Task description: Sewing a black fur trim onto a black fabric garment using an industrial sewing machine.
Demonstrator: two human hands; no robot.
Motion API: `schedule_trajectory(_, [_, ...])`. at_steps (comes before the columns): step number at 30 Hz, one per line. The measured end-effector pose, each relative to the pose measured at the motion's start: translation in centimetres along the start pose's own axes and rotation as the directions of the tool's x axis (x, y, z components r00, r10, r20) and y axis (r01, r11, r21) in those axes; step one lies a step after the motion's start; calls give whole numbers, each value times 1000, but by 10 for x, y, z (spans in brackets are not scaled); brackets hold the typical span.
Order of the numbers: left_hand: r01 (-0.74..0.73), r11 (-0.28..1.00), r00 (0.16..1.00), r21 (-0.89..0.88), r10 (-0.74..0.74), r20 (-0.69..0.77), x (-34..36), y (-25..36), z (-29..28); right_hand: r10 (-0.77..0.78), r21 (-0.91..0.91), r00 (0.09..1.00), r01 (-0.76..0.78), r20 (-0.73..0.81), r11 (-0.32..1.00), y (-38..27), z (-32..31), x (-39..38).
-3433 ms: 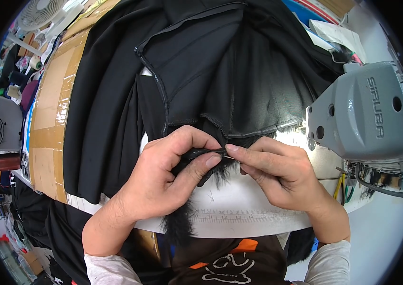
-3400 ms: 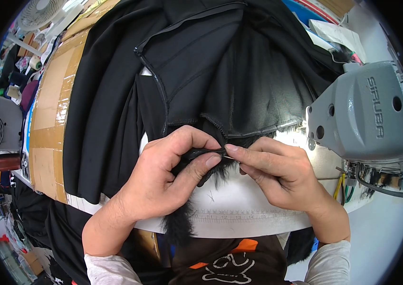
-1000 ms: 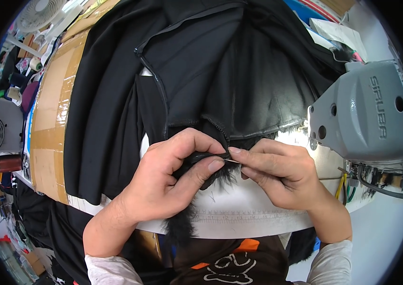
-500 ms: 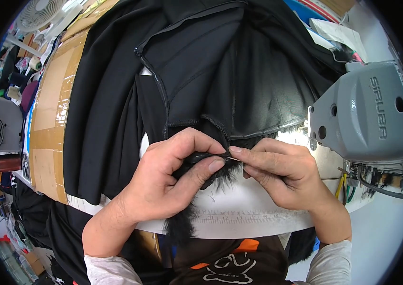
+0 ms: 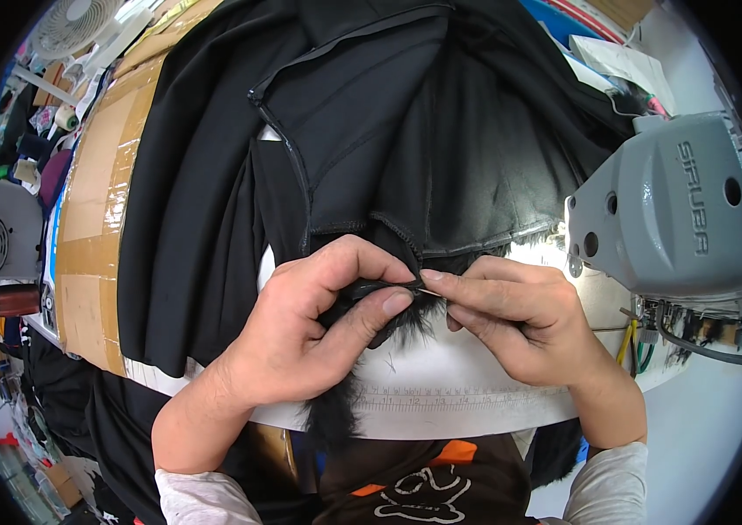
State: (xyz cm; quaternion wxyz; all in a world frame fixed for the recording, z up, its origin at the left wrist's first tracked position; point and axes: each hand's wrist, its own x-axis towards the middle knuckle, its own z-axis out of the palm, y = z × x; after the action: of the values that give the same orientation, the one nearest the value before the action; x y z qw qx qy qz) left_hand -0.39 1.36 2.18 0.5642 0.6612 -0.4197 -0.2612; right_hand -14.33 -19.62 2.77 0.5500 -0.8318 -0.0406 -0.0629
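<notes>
Black fur trim [image 5: 362, 350]: pinched at table front edge, loose end hanging toward lap; joined to black garment [image 5: 371, 140] spread over white table [image 5: 476, 407].
Left hand [image 5: 310, 337]: thumb and forefinger closed on trim edge.
Right hand [image 5: 520, 324]: fingertips narrowed on thin pale sliver, thread or pin, cannot tell which, at same spot.
Grey sewing machine [image 5: 668, 210]: just right of hands.
Cardboard-covered surface [image 5: 95, 219]: left, under garment.
Risk, judged: fur pile hides seam; fingers may pull wrong strand, or trim slips from pinch.
</notes>
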Motion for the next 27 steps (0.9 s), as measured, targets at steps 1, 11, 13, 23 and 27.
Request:
schedule_trajectory(1, [26, 999, 1000, -22, -25, 16, 0, 1, -1, 0, 0, 1000, 0, 1, 1000, 0, 0, 0])
schedule_trajectory(11, [32, 999, 999, -5, -31, 34, 0, 1, -1, -17, -38, 1000, 18, 19, 999, 0, -1, 1])
schedule_trajectory(13, [41, 999, 998, 9, -41, 38, 0, 1, 0, -18, -55, 1000, 19, 15, 998, 1, 0, 0])
schedule_trajectory(23, [22, 997, 1000, -75, -22, 4, -1, -2, 0, -92, 1, 996, 92, -19, 996, 4, 2, 3])
schedule_trajectory(27, [100, 984, 995, -150, -99, 15, -1, 1, 1, -66, 24, 998, 66, -26, 998, 4, 2, 3])
